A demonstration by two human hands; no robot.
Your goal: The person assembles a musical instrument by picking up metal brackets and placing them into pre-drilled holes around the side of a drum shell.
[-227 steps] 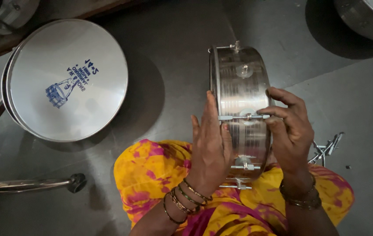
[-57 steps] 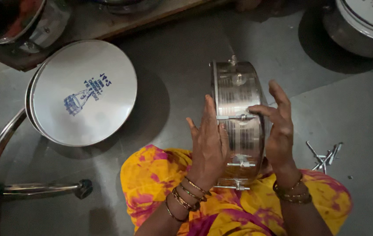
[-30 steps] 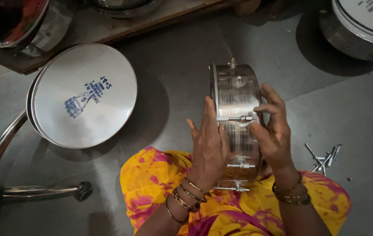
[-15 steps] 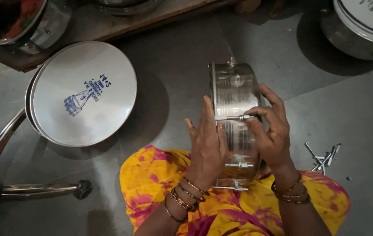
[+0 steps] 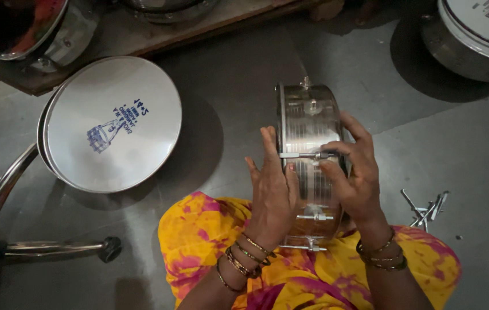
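Note:
A shiny steel drum shell [image 5: 307, 123] stands on its edge in my lap, with thin tension rods along its side. My left hand [image 5: 272, 189] lies flat against the shell's left rim and steadies it. My right hand [image 5: 352, 172] grips the right side, its thumb and fingers pinched on a horizontal tension rod [image 5: 304, 155] about halfway up the shell. Bangles are on both wrists. Yellow and pink cloth [image 5: 210, 241] covers my knees below the drum.
A finished drum with a white printed head [image 5: 112, 123] lies on the grey floor at left, against a chrome stool frame [image 5: 43, 247]. Several loose metal rods [image 5: 428, 208] lie at right. Another drum [image 5: 479, 34] sits top right. A wooden board [image 5: 158, 28] holds steel shells behind.
My right hand has slid down and closed its fingers on the middle tension rod. The drum and my left hand have barely moved.

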